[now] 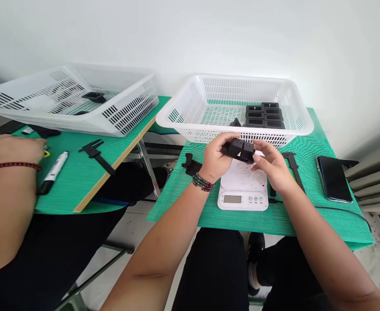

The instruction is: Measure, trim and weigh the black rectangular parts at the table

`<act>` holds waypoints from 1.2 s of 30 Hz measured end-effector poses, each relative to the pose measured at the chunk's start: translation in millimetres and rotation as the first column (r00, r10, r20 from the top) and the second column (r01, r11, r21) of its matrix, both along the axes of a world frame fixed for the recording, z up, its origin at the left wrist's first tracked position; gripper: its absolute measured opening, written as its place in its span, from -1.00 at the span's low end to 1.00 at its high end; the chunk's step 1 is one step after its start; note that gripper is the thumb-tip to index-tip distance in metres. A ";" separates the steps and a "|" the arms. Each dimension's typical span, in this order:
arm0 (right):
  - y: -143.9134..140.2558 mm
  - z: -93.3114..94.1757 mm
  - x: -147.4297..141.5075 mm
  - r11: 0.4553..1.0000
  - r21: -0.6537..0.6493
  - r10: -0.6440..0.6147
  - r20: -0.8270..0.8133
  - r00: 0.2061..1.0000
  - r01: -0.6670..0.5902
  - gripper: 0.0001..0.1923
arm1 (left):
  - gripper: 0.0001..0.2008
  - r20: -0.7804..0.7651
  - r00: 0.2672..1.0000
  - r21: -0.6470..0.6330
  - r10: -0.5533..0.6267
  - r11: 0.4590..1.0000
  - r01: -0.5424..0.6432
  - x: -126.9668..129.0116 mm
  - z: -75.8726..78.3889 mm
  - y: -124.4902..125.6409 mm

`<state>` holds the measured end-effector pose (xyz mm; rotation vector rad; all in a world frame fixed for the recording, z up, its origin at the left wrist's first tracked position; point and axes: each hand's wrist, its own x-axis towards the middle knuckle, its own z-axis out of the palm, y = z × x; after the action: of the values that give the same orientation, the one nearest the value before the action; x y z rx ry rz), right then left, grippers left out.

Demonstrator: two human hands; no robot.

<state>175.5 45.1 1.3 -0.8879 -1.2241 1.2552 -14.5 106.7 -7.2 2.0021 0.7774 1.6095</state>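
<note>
A black moulded part with two block-like halves (pixel 238 149) is held up over the white digital scale (pixel 243 199). My left hand (pixel 218 156) is closed around its left end. At its right end, my right hand (pixel 272 166) pinches the edge between thumb and fingers. The scale's display looks blank. Just left of the scale lies another black part (pixel 191 165), and a black caliper (pixel 294 170) rests to the right, partly behind my right hand.
Behind the scale stands a white basket (pixel 180 123) with stacked black parts (pixel 264 115). A phone (pixel 334 178) and a cable lie right. On the neighbouring table are another basket (pixel 125 116), a marker (pixel 54 172), a caliper (pixel 96 154) and a co-worker's hand (pixel 15 151).
</note>
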 end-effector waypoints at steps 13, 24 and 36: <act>5.1 0.0 2.2 0.990 -0.125 0.038 -0.229 0.973 -0.068 -0.56 | -0.48 0.030 0.981 -0.080 -0.191 0.978 0.193 2.1 2.8 -2.8; 12.3 -7.2 10.4 0.988 -0.149 -0.101 -0.377 0.920 0.048 -0.66 | -0.52 0.338 0.811 -0.433 -0.477 0.686 0.584 1.5 1.2 -1.9; 13.5 -6.9 12.5 0.987 -0.157 -0.103 -0.370 0.924 0.047 -0.74 | -0.33 0.217 0.809 -0.390 -0.546 0.711 0.585 -1.3 2.6 -1.6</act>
<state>188.0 58.6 -5.6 -0.7447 -0.7940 1.3901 -15.8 105.2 -4.6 1.6039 0.3768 1.0303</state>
